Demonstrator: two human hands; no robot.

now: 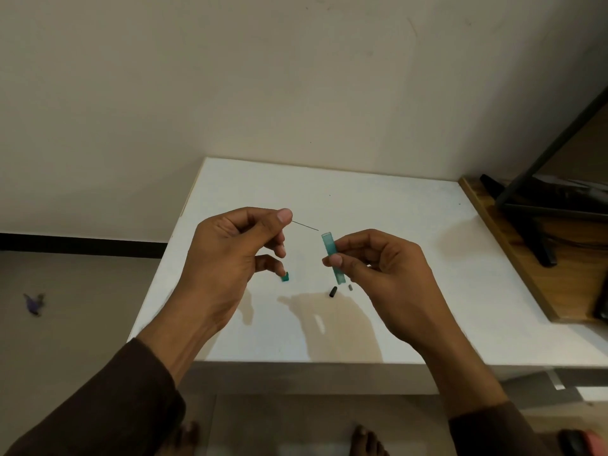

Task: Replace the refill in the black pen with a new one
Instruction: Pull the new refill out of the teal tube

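Observation:
My left hand (230, 258) pinches a very thin dark refill (306, 226) between thumb and forefinger; its free end points right toward the open top of a teal translucent tube (332, 255). My right hand (385, 274) holds that tube upright between thumb and fingers. A small gap separates the refill tip from the tube's mouth. On the white table (378, 205) below lie a small teal cap (285, 277), a short black piece (333, 291) and a tiny grey piece (350, 287).
A wooden board (526, 258) with a black stand (539, 238) on it borders the table at the right. A wall stands behind the table. A purple scrap (33, 304) lies on the floor at the left. My bare feet show below the table's front edge.

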